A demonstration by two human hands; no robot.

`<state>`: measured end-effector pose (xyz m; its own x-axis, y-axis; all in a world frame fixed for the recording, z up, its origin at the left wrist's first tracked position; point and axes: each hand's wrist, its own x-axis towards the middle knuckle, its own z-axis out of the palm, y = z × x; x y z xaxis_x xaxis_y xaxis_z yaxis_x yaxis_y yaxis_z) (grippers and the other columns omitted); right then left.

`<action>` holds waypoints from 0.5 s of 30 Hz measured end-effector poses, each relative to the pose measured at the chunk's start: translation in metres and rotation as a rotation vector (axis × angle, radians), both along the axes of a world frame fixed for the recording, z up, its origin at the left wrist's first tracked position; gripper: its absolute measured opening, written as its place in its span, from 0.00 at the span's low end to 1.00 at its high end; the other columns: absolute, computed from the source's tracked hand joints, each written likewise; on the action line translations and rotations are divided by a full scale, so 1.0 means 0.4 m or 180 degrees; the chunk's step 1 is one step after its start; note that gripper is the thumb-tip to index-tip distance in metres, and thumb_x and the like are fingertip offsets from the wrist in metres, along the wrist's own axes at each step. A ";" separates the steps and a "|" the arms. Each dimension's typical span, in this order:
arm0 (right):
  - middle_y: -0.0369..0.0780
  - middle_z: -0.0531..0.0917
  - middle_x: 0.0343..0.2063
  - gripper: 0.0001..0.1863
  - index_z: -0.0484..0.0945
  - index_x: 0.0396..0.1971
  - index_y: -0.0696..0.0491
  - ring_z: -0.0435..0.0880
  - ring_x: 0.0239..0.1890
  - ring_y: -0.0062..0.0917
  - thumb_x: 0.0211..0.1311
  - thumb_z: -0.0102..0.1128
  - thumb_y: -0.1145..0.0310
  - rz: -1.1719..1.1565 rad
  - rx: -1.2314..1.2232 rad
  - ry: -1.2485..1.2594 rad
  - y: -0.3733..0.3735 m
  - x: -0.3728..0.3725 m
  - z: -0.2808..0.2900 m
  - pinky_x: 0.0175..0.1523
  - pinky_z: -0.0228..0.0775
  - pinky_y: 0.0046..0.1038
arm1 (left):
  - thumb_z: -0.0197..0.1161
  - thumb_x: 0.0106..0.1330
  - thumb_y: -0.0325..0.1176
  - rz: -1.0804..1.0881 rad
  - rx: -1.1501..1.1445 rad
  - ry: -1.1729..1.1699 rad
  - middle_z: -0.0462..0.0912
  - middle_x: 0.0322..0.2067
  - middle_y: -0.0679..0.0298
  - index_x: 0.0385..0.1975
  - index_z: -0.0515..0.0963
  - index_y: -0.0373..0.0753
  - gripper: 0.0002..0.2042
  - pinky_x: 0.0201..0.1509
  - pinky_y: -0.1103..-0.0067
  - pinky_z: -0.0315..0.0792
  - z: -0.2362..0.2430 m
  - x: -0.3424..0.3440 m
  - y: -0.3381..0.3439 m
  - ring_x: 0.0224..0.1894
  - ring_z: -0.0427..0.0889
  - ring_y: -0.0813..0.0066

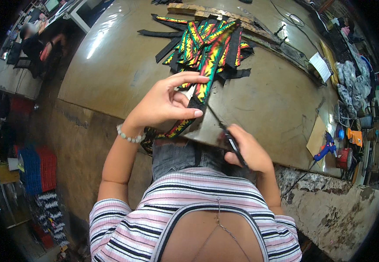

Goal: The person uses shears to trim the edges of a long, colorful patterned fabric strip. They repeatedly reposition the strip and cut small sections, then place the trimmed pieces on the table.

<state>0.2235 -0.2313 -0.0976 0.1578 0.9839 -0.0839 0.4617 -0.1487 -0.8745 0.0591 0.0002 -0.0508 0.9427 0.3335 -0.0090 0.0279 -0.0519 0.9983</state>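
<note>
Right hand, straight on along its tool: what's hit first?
Most likely the patterned strap pinched in the left hand: the black tool in the right hand points toward it. Depth is unclear; they may touch.

A smooth brown table (276, 111) carries a heap of patterned straps (193, 43). Beyond them lies a worn wooden bar (259, 29); a tan card (316, 134) lies right.

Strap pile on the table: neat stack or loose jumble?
Loose jumble: patterned straps cross one another at varied angles, and black ends stick out in several directions.
</note>
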 end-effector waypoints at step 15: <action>0.36 0.78 0.44 0.22 0.70 0.57 0.56 0.77 0.43 0.16 0.65 0.63 0.69 -0.1452 0.0672 0.2498 -0.025 0.033 -0.060 0.50 0.71 0.22 | 0.65 0.61 0.27 -0.0965 0.1251 -0.1037 0.70 0.60 0.58 0.61 0.70 0.40 0.26 0.40 0.83 0.77 -0.076 0.268 -0.160 0.37 0.80 0.76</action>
